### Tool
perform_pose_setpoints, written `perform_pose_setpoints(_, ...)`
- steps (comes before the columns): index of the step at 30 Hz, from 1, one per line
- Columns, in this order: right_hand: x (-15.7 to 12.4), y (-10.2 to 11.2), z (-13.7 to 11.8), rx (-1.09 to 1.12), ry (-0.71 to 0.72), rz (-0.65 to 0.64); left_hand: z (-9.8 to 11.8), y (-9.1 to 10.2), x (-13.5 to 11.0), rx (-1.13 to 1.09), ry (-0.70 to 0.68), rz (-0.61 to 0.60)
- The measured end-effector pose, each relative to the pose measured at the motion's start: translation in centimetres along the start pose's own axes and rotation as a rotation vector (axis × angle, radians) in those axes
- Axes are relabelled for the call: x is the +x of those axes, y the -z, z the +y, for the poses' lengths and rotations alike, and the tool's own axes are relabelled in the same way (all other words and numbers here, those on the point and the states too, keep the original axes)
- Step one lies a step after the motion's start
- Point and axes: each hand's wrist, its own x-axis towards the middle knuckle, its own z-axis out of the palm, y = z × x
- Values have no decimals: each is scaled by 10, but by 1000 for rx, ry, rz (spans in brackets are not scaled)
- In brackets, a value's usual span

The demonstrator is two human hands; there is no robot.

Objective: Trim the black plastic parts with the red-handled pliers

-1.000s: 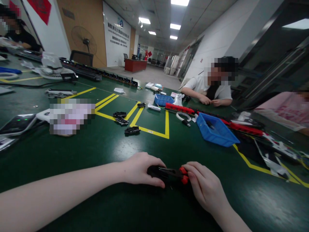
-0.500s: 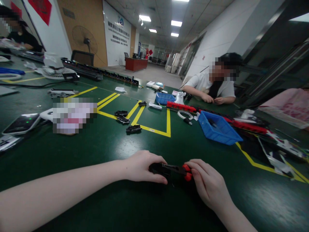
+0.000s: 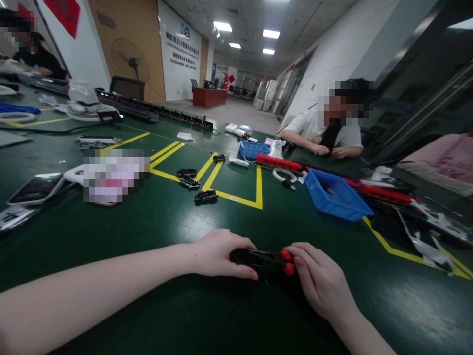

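My left hand is closed around a small black plastic part just above the green table. In my right hand are long-nose pliers with red handles, gripped near the handles. Their dark jaws point left and reach the black part; whether they pinch it cannot be made out. Farther up the table lie several similar black parts, one of them a dark piece beside the yellow tape.
A blue bin with something dark inside stands to the right, near a coiled white cable and a red strip. A phone-like device lies at left. Across the table a person sits working with both hands.
The view has shifted very slightly. My hands, the black part and the pliers hold nearly the same position.
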Motion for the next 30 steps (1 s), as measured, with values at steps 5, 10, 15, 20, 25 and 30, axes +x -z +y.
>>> perform_pose_setpoints(5, 0, 0, 0, -1, -19, -44, 1, 1, -1, 1, 5, -2)
perform_pose_setpoints(10, 0, 1, 1, -17, 14, -12, 1, 1, -1, -5, 1, 0)
perform_pose_setpoints(15, 2, 3, 0, -39, 62, 10, 0, 0, 0, 10, -6, -2)
perform_pose_setpoints(20, 3, 2, -3, -47, 85, 22, 0, 0, 0, 37, -4, 7)
perform_pose_setpoints(25, 3, 1, -4, -57, 98, 26, 1, 1, 0, 54, -3, -5)
perform_pose_setpoints(30, 2, 3, 4, -104, 150, 26, 0, 1, 0, 51, -1, -11)
